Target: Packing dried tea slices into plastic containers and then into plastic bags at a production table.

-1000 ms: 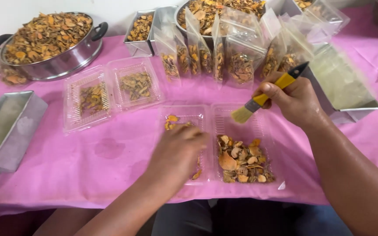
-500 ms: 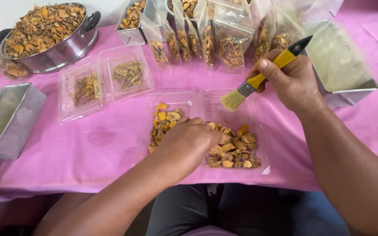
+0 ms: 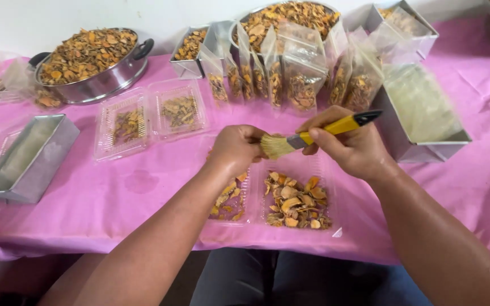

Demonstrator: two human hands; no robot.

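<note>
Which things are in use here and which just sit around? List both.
In use: left hand; right hand; yellow-handled bristle brush; open clear plastic clamshell of orange dried slices.
Idle: round steel pot; rectangular steel tin; filled clear pouches.

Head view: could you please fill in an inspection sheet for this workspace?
Surface: table under a pink cloth, faint damp-looking spot left of centre.
Job's things: open clear tray of orange-brown dried chips; brush with yellow handle, bristles at the left hand.
Clutter: second clear tray with a few chips; steel pot heaped with chips; filled clear bags standing in a row; steel tins, one at left, one at right.
Grippers: left hand closed above the tray, contents hidden; right hand grips the brush.
Cables: nothing seen.
Surroundings: white wall behind the table.
</note>
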